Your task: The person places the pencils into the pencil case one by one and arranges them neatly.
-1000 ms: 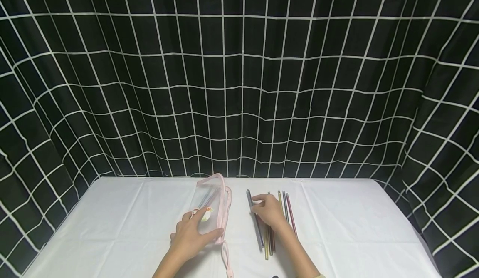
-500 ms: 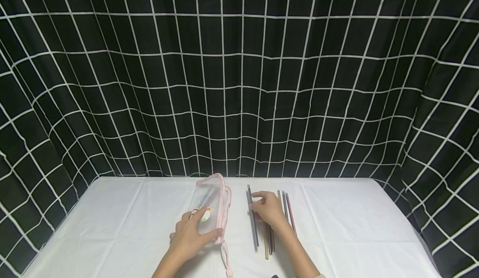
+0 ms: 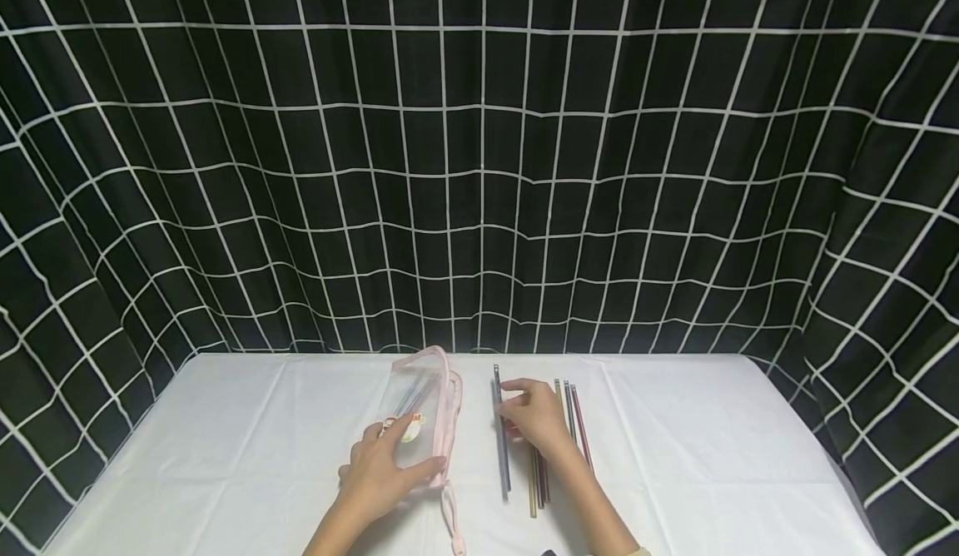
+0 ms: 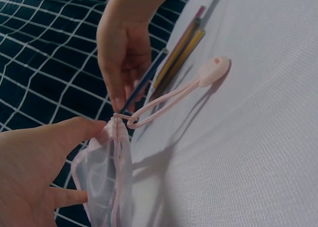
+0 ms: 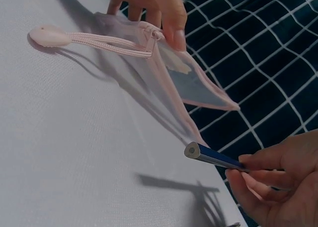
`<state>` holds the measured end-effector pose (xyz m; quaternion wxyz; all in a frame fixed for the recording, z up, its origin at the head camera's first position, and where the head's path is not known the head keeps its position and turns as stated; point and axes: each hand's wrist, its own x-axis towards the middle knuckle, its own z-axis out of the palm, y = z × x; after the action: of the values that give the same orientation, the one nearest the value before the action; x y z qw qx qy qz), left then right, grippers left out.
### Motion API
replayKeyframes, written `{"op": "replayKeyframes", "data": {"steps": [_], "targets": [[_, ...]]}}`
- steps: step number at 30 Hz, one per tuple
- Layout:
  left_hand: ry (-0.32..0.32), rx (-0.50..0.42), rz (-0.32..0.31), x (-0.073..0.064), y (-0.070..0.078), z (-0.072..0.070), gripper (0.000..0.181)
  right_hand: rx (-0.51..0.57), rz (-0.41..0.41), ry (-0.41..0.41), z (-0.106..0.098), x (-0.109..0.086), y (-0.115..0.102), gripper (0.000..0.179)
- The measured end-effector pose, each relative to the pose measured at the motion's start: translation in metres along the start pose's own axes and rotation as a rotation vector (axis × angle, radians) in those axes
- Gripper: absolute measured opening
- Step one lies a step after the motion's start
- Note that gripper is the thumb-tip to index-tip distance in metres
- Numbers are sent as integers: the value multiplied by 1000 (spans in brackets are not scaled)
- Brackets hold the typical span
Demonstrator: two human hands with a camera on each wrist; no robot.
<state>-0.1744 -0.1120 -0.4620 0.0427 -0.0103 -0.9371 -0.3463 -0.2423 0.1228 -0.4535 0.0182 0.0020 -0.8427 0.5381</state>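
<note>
Tablecloth (image 3: 674, 448), white, under everything; a dropped pencil could roll on it. Mesh pouch (image 3: 424, 448) stands tilted in my left hand (image 3: 378, 466), fingers spread across the mesh, thumb on the pink edge; if that grip slackens, I judge it could slump and the mouth fold. Contents: slim sticks (image 3: 410, 396), blurred through mesh, count unclear. Loose pencils (image 3: 533, 489) lie right of the pouch, partly hidden by my right hand (image 3: 535, 417); a careless brush could scatter them. Blue pencil (image 3: 504, 448): pinched between thumb and fingers, nearly closed, off the cloth, outside the pouch; a weak pinch could let it swivel. Cord tab (image 4: 214, 70) rests on cloth; snagging could tug the pouch.
</note>
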Motion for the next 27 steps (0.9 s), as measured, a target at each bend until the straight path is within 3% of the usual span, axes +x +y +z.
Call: {"op": "replayKeyframes", "data": {"steps": [27], "targets": [[-8, -3, -6, -1, 1, -1, 82, 66, -30, -4, 13, 6, -9, 42]]}}
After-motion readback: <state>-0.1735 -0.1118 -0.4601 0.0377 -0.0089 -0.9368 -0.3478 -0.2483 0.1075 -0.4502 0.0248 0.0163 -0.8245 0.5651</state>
